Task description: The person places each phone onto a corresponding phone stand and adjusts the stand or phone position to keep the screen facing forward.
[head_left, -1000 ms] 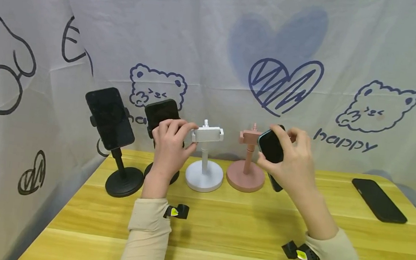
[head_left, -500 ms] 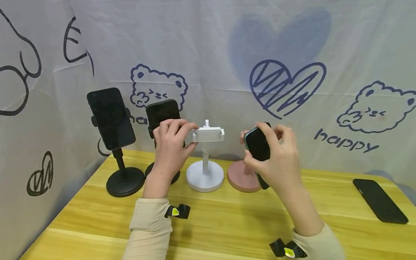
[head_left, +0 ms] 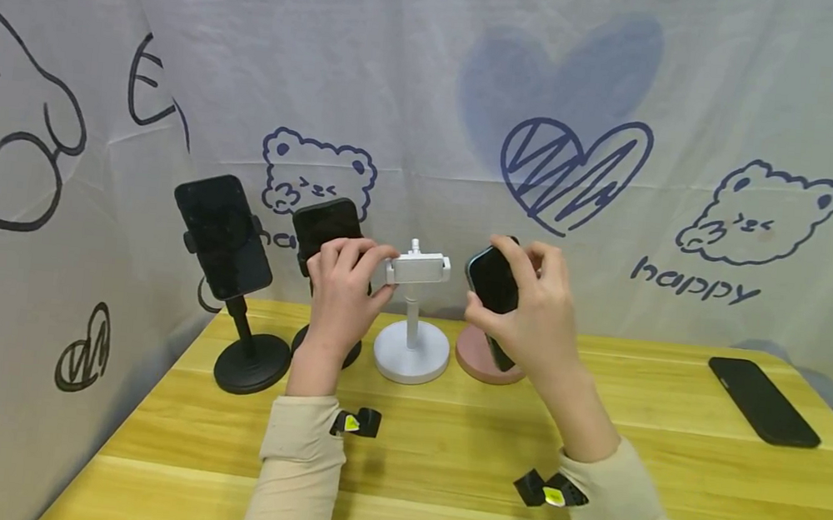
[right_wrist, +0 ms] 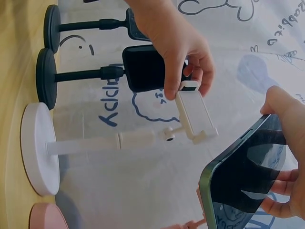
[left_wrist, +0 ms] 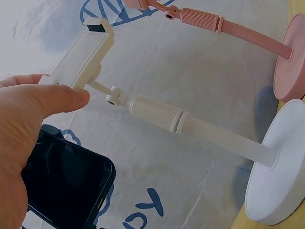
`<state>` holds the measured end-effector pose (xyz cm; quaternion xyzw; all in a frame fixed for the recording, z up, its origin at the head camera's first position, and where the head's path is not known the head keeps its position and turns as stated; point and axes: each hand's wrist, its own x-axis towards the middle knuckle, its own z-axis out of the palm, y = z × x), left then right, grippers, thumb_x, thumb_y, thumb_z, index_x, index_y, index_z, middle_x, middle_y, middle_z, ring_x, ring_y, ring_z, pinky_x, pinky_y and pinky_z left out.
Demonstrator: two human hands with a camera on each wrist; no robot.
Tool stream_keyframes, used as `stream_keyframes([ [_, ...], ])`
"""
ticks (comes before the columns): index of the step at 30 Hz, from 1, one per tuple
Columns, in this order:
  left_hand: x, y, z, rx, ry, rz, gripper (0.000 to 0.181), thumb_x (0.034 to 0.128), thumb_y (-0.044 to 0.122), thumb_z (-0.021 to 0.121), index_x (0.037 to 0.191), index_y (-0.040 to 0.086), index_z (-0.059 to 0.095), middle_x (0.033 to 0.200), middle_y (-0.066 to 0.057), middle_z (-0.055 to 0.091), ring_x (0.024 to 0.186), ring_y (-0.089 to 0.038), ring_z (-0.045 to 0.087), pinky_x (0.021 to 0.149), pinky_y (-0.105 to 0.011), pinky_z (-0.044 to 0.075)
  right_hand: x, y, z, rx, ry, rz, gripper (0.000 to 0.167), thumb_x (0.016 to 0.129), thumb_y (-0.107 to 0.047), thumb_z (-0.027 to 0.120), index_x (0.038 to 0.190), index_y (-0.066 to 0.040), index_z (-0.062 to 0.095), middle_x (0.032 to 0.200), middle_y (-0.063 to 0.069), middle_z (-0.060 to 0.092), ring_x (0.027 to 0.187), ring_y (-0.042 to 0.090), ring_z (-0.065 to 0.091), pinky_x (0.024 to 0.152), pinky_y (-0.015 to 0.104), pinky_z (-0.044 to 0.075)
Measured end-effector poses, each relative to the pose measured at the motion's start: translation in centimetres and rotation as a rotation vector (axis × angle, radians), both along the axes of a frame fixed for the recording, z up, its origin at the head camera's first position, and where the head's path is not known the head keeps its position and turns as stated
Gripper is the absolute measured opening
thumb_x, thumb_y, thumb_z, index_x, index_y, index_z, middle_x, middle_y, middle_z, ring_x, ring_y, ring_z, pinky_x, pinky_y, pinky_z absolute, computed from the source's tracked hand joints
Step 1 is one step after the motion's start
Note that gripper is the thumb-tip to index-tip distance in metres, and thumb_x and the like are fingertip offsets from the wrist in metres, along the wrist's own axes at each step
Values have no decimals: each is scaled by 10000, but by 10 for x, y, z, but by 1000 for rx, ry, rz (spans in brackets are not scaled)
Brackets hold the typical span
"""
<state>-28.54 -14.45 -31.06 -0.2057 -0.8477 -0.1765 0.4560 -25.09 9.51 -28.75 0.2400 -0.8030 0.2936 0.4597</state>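
My left hand (head_left: 342, 286) pinches the left end of the clamp (head_left: 418, 269) on a white phone stand (head_left: 411, 352). In the left wrist view, the thumb lies along the clamp's (left_wrist: 78, 55) lower edge and the other fingers are mostly hidden. My right hand (head_left: 542, 318) grips a dark-screened smartphone (head_left: 493, 280) by its edges, thumb on one side and fingers on the other. That phone is tilted in the air, right of the white clamp and apart from it. Behind it, a pink phone stand (head_left: 475, 354) is mostly covered, with its round base showing.
To the left, a black phone stand (head_left: 251, 365) bears a phone (head_left: 224, 237). A second mounted phone (head_left: 328, 226) is partly behind my left hand. Another phone (head_left: 764, 402) lies flat on the wooden table (head_left: 427, 462) at the right. A printed curtain (head_left: 433, 86) hangs close behind.
The right hand has carried the smartphone leftward, across the front of the pink stand and closer to the white clamp. My left hand keeps its pinch with almost no movement.
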Motion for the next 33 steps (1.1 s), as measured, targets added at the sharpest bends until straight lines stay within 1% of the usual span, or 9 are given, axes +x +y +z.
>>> stream_keyframes([
  [10,-1,-1,-1,7,-15,-3,356,805,200,802,1129,161,660,1136,-87,595,1096,-286,418,921,-519,297,-1,-13,3,-48,-43,13,620,713,-281,773,1288,-174,568,1117,211,475,999,327,464,777,441,494],
  [17,-2,-1,-2,8,-5,0,357,794,207,812,1119,159,670,1127,-86,600,1090,-284,426,919,-517,306,-1,-23,5,-72,-73,27,638,718,-289,780,1304,-167,556,1138,209,469,1000,329,460,790,446,493],
  [20,-1,-1,-2,10,2,-3,353,793,208,813,1113,155,672,1121,-88,601,1085,-285,428,914,-519,306,-2,-26,5,-85,-78,28,634,720,-291,774,1304,-171,556,1133,204,466,996,334,462,816,474,467],
  [26,-2,-1,-1,12,9,-13,349,798,211,809,1113,153,671,1119,-88,599,1082,-285,428,914,-521,305,-4,-31,5,-105,-75,23,624,723,-300,767,1301,-182,564,1132,192,486,1015,325,488,871,556,369],
  [29,-2,-1,-1,12,13,-17,348,799,211,807,1115,153,671,1119,-88,599,1080,-286,429,914,-522,305,-5,-34,5,-113,-72,24,625,720,-298,771,1300,-184,565,1135,186,493,1017,318,497,873,571,350],
  [33,-2,-1,-1,10,15,-17,350,799,212,808,1116,154,671,1122,-88,599,1078,-286,429,911,-522,304,-8,-36,5,-126,-61,27,628,715,-299,771,1296,-170,570,1125,191,494,994,328,502,839,565,339],
])
